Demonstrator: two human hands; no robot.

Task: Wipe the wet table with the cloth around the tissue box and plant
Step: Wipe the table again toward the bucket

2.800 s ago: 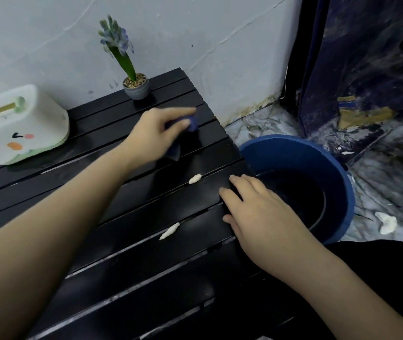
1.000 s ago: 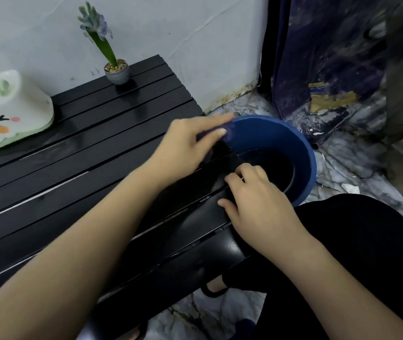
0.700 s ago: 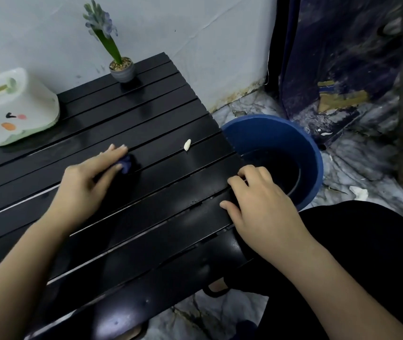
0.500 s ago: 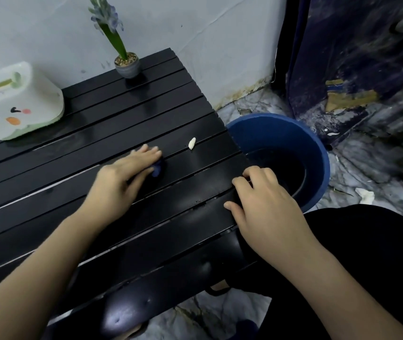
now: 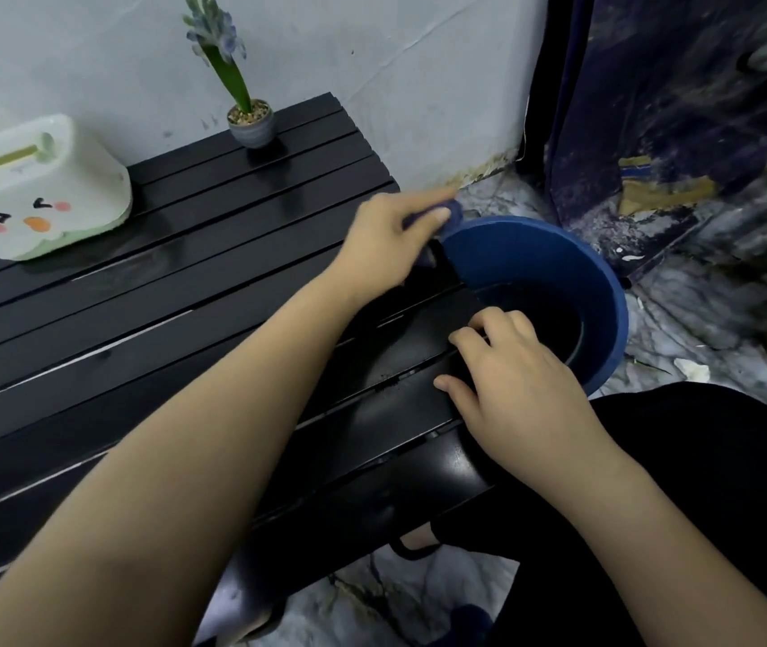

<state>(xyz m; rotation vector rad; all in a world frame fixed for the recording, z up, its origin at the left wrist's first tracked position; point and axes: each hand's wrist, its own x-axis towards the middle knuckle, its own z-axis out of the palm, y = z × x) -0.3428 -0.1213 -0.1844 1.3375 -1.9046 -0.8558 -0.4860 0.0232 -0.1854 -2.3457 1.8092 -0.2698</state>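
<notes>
Since half a second ago: left hand (image 5: 388,242) is now lying at the table's right edge beside the bucket, having swept there from mid-table with the cloth; the small white scrap near that edge is no longer showing.

Left hand: is gripping the dark blue cloth (image 5: 448,216) between thumb and fingers, arm reaching across the slats. Most of the cloth is sitting hidden under the palm, so its contact with the table cannot be confirmed; it appears to be hanging at the table edge, touching or just beside the bucket rim.

Right hand: right hand (image 5: 514,382) is resting on the near right corner of the table, fingers curling over the end of the slats, gripping the edge next to the bucket.

Table (image 5: 148,329): black, slatted, glistening with wet streaks.

Tissue box (image 5: 34,186): white and pale green with a cartoon face, standing at the far left of the table, against the wall.

Plant (image 5: 237,81): blue-flowered hyacinth in a small grey pot, standing at the far edge, well apart from both hands.

Bucket (image 5: 559,254): blue, holding dark water, sitting on the marble floor (image 5: 699,319) beside the table's right end.
</notes>
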